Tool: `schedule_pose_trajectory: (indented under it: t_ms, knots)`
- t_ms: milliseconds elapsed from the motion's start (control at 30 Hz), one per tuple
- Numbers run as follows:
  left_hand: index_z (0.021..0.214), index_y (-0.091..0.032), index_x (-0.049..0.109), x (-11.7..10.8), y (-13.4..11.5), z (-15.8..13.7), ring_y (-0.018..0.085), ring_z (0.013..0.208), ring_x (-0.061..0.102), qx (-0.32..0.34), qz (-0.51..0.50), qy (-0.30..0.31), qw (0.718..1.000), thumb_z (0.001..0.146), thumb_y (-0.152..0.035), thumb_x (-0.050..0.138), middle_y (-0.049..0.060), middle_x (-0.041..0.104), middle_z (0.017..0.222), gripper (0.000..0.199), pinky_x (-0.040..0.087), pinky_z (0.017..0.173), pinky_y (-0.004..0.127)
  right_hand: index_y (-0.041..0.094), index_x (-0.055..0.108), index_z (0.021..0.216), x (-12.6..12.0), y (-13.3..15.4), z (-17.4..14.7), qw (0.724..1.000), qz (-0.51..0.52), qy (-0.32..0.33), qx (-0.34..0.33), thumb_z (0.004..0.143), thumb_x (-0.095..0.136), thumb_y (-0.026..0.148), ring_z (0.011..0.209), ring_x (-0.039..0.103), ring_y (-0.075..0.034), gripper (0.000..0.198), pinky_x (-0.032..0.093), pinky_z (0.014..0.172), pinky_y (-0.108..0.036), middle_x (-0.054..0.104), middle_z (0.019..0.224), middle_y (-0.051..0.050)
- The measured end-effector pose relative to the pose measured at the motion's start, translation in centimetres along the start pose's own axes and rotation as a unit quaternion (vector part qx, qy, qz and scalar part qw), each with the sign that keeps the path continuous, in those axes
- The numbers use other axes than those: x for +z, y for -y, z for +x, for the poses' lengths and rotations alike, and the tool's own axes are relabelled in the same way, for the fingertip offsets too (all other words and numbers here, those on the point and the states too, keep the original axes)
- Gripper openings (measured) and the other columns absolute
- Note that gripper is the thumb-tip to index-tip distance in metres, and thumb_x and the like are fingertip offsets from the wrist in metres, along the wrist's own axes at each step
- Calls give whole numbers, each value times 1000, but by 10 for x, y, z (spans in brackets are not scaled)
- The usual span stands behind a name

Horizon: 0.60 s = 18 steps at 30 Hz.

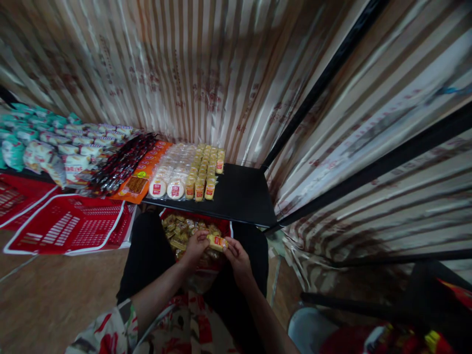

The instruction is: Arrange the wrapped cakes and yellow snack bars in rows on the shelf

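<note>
Above a red basket (pixel 231 228) between my knees, I hold a small yellow wrapped snack cake (pixel 217 242) with a red-and-white label. The fingertips of my right hand (pixel 238 258) pinch its right end. My left hand (pixel 196 247) is closed, with its fingers at the pack's left end. Many similar gold-coloured packs (pixel 179 227) lie loose in the basket below. Ahead, on a black shelf (pixel 243 191), stand rows of yellow snack packs (pixel 199 188) with the same kind of label.
Left along the shelf are round white wrapped crackers (pixel 157 187), orange packets (pixel 134 187), dark shiny packets (pixel 120 160), white bags (pixel 77 167) and teal bags (pixel 14 147). Red baskets (pixel 70 223) sit at left. Black metal bars (pixel 354 182) cross the right side before striped sheeting (pixel 177 64).
</note>
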<state>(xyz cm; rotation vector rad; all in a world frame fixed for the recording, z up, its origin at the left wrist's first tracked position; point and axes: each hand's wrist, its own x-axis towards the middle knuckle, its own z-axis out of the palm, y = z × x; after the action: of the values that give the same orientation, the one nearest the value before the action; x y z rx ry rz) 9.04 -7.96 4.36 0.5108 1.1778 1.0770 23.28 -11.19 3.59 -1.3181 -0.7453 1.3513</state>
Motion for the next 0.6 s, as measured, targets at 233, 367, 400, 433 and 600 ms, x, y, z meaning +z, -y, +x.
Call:
schedule_pose_trajectory:
  t_ms: [233, 367, 400, 433, 600]
  knots:
    - [74, -16, 58, -9, 3, 9, 10, 56, 55, -5, 10, -19, 1000, 48, -18, 69, -6, 54, 57, 29, 42, 56, 21, 19, 65, 90, 5, -11, 7, 1000, -5, 8, 18, 52, 79, 38, 91, 64, -25, 44, 49, 86, -42, 70, 92, -6]
    - [75, -16, 57, -11, 6, 7, 10, 58, 55, -10, 11, -8, 1000, 49, -20, 70, -7, 52, 55, 30, 42, 59, 22, 19, 66, 89, 2, -15, 8, 999, -25, -2, 19, 51, 79, 37, 89, 64, -24, 44, 49, 85, -41, 71, 91, -6]
    - [76, -16, 57, -10, 6, 7, 11, 58, 56, -9, 13, 0, 1000, 49, -20, 70, -6, 52, 56, 30, 42, 59, 22, 19, 66, 88, 0, -15, 8, 999, -30, -3, 19, 51, 79, 38, 89, 64, -24, 43, 49, 85, -42, 71, 91, -6]
    - [76, -16, 57, -10, 6, 7, 11, 59, 56, -10, 14, 6, 1000, 48, -21, 71, -6, 53, 56, 31, 42, 59, 22, 19, 66, 88, -1, -14, 9, 999, -34, -2, 19, 52, 79, 38, 89, 64, -25, 43, 49, 85, -42, 71, 91, -5]
    - [79, -15, 58, -2, -1, 13, 11, 63, 57, 3, -9, 17, 1000, 47, -20, 72, -2, 60, 66, 35, 43, 63, 23, 20, 63, 98, -3, -3, 14, 1000, 4, -22, -4, 56, 78, 36, 98, 61, -23, 47, 47, 89, -38, 67, 103, -6]
